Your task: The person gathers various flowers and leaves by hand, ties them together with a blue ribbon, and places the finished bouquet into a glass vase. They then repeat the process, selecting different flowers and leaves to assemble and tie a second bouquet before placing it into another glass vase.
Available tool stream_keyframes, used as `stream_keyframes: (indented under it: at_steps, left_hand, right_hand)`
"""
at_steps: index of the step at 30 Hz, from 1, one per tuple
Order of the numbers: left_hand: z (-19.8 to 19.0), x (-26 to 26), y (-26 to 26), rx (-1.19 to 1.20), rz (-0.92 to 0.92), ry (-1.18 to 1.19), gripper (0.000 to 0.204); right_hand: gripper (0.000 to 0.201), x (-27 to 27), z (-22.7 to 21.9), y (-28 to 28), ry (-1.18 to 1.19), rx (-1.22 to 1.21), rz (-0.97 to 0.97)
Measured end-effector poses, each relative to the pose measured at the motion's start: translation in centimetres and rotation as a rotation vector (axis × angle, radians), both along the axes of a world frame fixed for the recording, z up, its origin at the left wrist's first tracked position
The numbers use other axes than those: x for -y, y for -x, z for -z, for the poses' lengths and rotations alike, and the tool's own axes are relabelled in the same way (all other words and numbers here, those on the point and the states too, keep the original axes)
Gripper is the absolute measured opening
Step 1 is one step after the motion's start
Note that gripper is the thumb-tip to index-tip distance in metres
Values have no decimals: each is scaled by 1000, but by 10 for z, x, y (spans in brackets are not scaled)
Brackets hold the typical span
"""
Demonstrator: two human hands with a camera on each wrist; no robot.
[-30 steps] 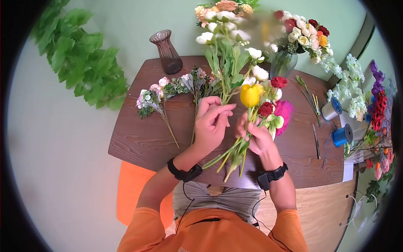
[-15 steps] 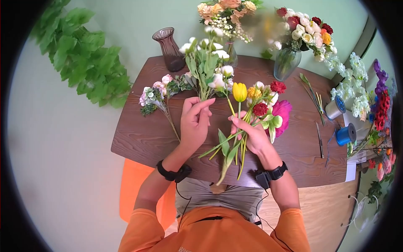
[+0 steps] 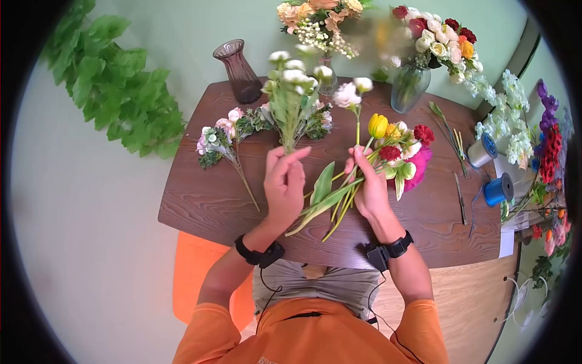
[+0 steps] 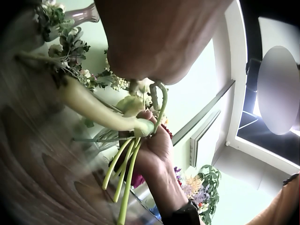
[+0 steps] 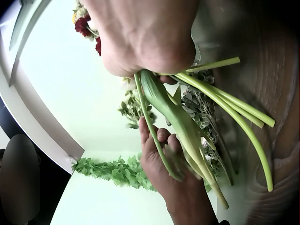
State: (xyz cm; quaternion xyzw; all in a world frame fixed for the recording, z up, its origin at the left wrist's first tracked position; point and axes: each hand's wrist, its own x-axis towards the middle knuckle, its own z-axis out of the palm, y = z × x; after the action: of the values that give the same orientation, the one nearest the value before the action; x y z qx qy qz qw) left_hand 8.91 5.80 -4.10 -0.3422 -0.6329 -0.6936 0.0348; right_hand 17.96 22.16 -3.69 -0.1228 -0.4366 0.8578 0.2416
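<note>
My left hand (image 3: 284,188) grips a bunch of white flowers (image 3: 293,76) by its green stems, the blooms pointing away from me. To its right, my right hand (image 3: 371,191) holds a mixed bunch around the stems. That bunch has a yellow tulip (image 3: 377,125), red carnations (image 3: 424,134), a magenta flower (image 3: 418,167) and a white flower (image 3: 347,95) standing out at the upper left. Its cut green stems (image 5: 243,126) and a broad tulip leaf (image 5: 164,101) poke out below the right palm. In the right wrist view, the left hand's fingers are curled beside that leaf.
Pink flower sprigs (image 3: 227,130) lie on the wooden table (image 3: 200,188). Behind stand a purple glass vase (image 3: 242,76) and a clear vase (image 3: 410,88) of flowers. On the right are a white spool (image 3: 481,151), a blue spool (image 3: 498,189), cut stems (image 3: 448,133) and a thin dark tool (image 3: 461,200).
My left hand and the white bunch have moved left, away from my right hand. A white flower now rises from the right hand's bunch, whose stem ends have swung left.
</note>
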Motion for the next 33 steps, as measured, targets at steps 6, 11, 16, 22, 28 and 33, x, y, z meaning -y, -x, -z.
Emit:
stream_keyframes:
  at_steps: [6, 11, 16, 22, 28, 33]
  left_hand:
    - [-14, 37, 38, -126, -218, 40, 29]
    - [7, 58, 60, -60, -270, 151, 30]
    - [20, 61, 60, 148, -153, 265, 30]
    - [29, 77, 50, -112, -214, 653, 50]
    - [-20, 71, 27, -251, -292, 508, 39]
    - [-28, 41, 14, 364, 350, 296, 37]
  right_hand:
    - [23, -8, 3, 0, 55, 21, -17]
    - [24, -4, 2, 1, 14, 46, -21]
    - [26, -4, 3, 2, 5, 58, -29]
    - [27, -7, 5, 2, -6, 70, -58]
    - [26, -9, 6, 2, -7, 57, -102]
    - [25, -4, 1, 0, -38, 34, -134]
